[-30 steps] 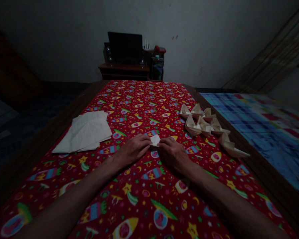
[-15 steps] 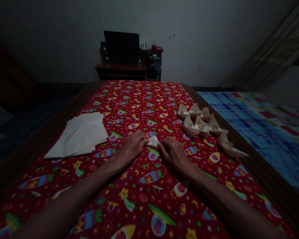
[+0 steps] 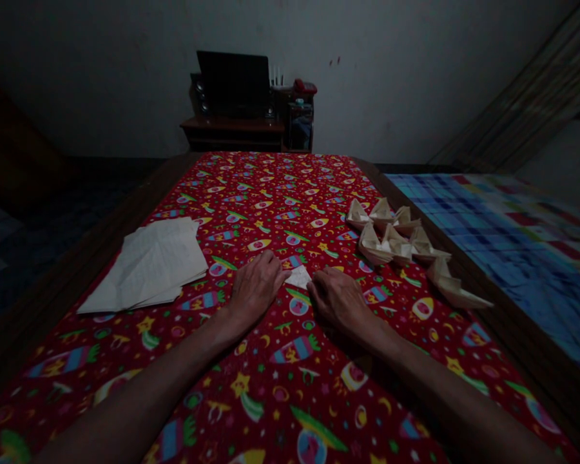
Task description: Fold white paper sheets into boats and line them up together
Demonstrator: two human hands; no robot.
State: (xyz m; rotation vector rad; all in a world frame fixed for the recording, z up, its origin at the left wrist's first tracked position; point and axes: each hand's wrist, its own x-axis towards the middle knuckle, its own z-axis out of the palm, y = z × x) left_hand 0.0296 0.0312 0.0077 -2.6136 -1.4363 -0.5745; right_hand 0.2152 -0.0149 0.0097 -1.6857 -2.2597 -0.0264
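Paper fold is pinched in left hand fingers; right hand fingers curl beside it, can't tell if pinching.

Bare forearms converge toward the centre. The left forearm enters from 8 o'clock; the left hand lies back upward, fingers bent toward 3 o'clock. The right forearm enters from 4 o'clock; the right hand shows curled fingers toward 10 o'clock.

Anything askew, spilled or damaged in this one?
No spill visible. Slightly untidy: the stack of paper sheets at left looks creased, with edges out of line. At right, a lone folded paper boat sits nearer the person than the two rows of paper boats.
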